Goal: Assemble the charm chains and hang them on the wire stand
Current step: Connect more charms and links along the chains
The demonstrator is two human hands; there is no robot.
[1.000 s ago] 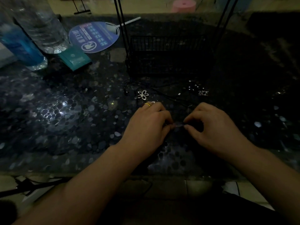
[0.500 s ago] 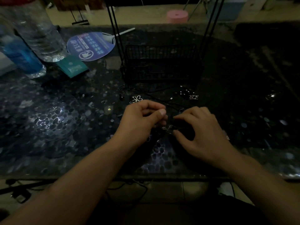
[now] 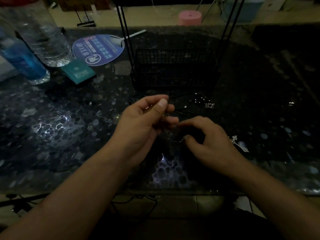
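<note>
The scene is very dim. My left hand (image 3: 147, 118) is raised a little above the dark table, thumb up and fingers curled, pinching something thin that I cannot make out. My right hand (image 3: 207, 139) rests lower on the table, thumb and forefinger pinching a small silver charm (image 3: 180, 140). A thin dark cord (image 3: 185, 113) runs away from my left fingers. The black wire stand (image 3: 173, 68) with its basket base and tall uprights stands just behind my hands. A square silver charm (image 3: 209, 105) and a silver cross-shaped charm (image 3: 239, 144) lie on the table to the right.
At the back left stand a clear water bottle (image 3: 45, 37) and a blue bottle (image 3: 22, 59), with a teal card box (image 3: 78, 71) and a round blue hand fan (image 3: 98, 49) beside them. A pink round object (image 3: 190, 17) sits beyond the table's far edge. Small beads (image 3: 199, 100) lie near the stand.
My left hand has lifted off the table and turned thumb-up, away from the right hand. My right hand stayed low, pinching the charm. The flower charm seen earlier is hidden now.
</note>
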